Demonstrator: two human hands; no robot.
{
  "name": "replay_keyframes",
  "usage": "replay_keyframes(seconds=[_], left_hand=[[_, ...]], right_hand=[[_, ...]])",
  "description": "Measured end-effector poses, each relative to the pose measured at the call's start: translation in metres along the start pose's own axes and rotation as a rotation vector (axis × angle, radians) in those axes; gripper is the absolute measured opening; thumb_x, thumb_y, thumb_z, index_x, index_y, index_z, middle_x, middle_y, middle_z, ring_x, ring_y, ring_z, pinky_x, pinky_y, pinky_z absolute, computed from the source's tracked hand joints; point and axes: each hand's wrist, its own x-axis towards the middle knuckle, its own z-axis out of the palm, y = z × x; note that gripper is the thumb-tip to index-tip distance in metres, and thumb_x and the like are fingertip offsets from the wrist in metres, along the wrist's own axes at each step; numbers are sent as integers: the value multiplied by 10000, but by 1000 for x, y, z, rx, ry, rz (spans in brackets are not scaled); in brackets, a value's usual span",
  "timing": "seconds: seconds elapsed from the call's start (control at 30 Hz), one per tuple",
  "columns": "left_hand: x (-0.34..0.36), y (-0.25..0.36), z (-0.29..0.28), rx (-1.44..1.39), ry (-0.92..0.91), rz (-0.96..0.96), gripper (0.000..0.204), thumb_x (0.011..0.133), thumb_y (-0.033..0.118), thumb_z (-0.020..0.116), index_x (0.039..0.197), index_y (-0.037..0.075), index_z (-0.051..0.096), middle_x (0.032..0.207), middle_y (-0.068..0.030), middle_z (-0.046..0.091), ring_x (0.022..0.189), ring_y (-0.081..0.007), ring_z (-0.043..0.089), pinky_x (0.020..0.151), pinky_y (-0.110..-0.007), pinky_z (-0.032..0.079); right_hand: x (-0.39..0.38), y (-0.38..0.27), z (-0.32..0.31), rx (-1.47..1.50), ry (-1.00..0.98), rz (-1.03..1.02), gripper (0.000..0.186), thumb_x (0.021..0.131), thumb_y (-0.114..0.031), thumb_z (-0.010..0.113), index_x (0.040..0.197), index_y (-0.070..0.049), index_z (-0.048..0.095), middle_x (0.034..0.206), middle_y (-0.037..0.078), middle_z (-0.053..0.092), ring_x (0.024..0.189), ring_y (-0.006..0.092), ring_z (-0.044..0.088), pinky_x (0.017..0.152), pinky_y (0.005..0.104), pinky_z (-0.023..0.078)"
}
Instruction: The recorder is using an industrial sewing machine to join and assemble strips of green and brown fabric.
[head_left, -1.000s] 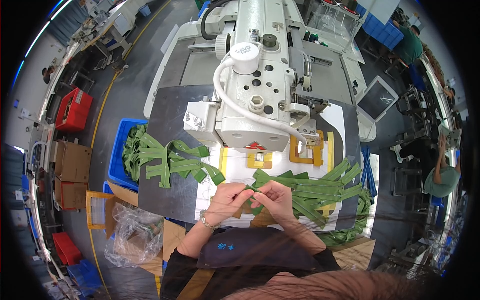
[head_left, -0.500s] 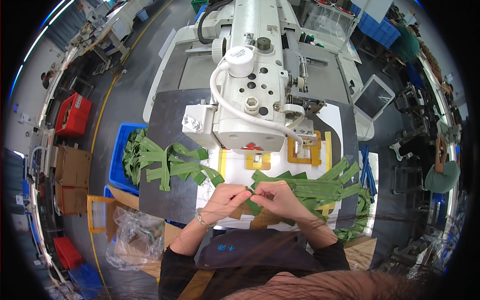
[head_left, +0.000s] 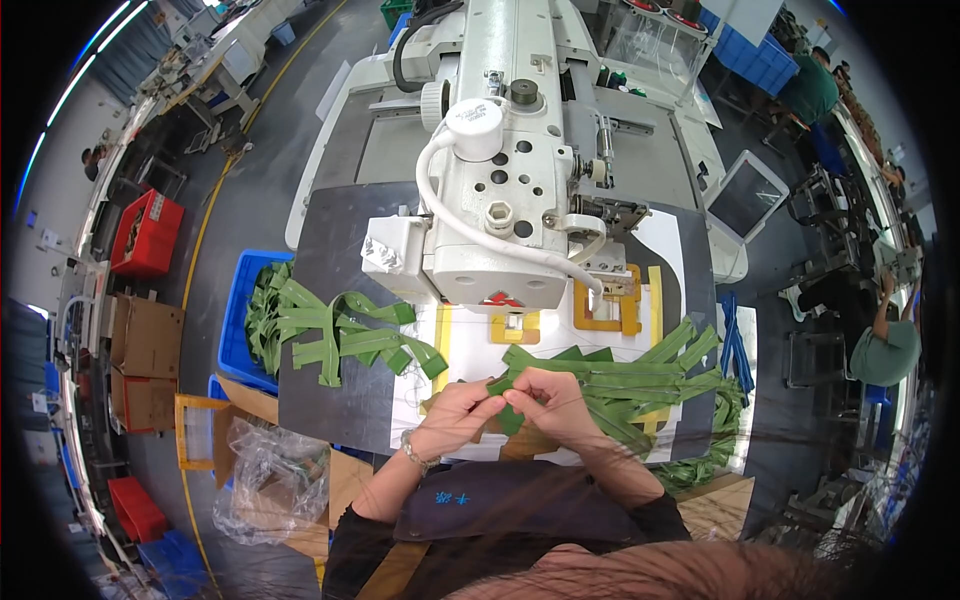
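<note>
Both hands meet at the front edge of the work table, fingertips almost touching. My left hand [head_left: 455, 417], a bracelet at its wrist, is closed in a pinch on a green webbing strap [head_left: 510, 418]. My right hand [head_left: 556, 405] pinches the same strap just beside it. Fingers cover much of this piece. A heap of green straps [head_left: 645, 382] spreads to the right of my right hand, and a smaller group of straps [head_left: 370, 345] lies left of the hands. Beyond them stands a white sewing machine [head_left: 495, 235], with yellow template frames [head_left: 608, 315] under its head.
A blue bin [head_left: 237, 318] full of green straps stands left of the table. Clear plastic wrap [head_left: 268, 490] and cardboard boxes [head_left: 148, 335] are at the left. Blue strips [head_left: 737, 345] hang at the table's right edge, near a screen [head_left: 748, 195]. Other people work farther right.
Both hands have shifted slightly toward me, still pinching. More of the green strap now shows between and below the fingers. The heaps on the table look the same.
</note>
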Motion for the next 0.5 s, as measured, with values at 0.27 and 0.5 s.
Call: replay_keyframes(seconds=[0.27, 0.5], left_hand=[[-3, -4, -3, -6, 4, -55, 277, 974, 245, 487, 809, 24, 462, 618, -107, 405, 558, -213, 372, 534, -318, 357], [2, 10, -4, 72, 11, -19, 259, 970, 223, 494, 806, 24, 469, 623, -114, 425, 553, -215, 381, 529, -319, 363]], right_hand=[[-5, -7, 6, -156, 55, -40, 178, 841, -85, 690, 746, 7, 571, 610, -33, 494, 582, 21, 412, 517, 204, 362], [-6, -5, 6, -140, 69, -41, 201, 837, -96, 704, 727, -1, 566, 589, -43, 484, 567, 8, 401, 493, 199, 352]])
